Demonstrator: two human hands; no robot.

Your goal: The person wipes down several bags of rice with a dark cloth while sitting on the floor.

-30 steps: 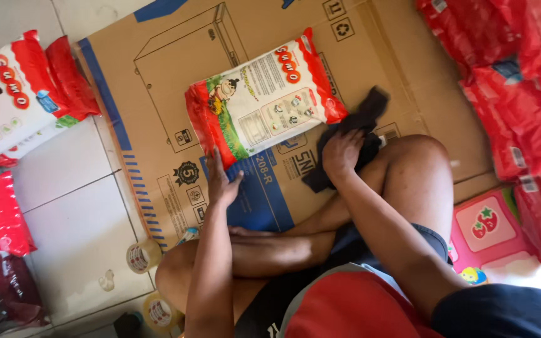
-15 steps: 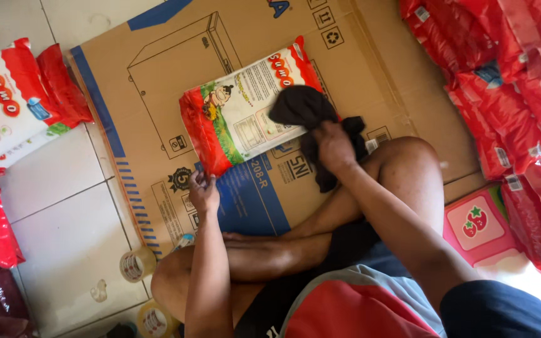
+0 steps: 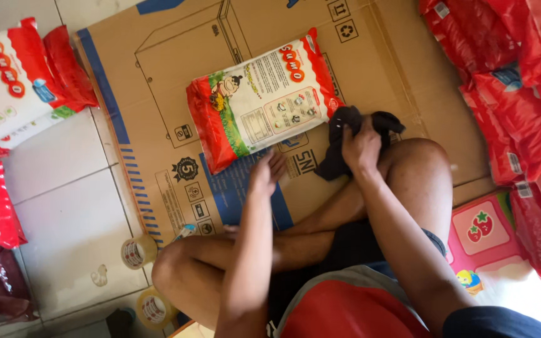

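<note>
Tape rolls (image 3: 139, 251) on tile at 8 o'clock. Left hand (image 3: 268, 170), fingers loose, now touching near edge of red-and-white package (image 3: 263, 100), shifted in from 10 o'clock. Right hand (image 3: 361, 147) clamped on black cloth (image 3: 339, 141) at 2 o'clock, pulled off package. Flattened cardboard (image 3: 158, 81) beneath.

A home floor used for packing goods: white tiled floor (image 3: 64, 206), flattened brown cardboard sheet (image 3: 164, 81), stacked red plastic packages (image 3: 521, 106), tape rolls (image 3: 138, 251) left of the fingers (image 3: 275, 164).
</note>
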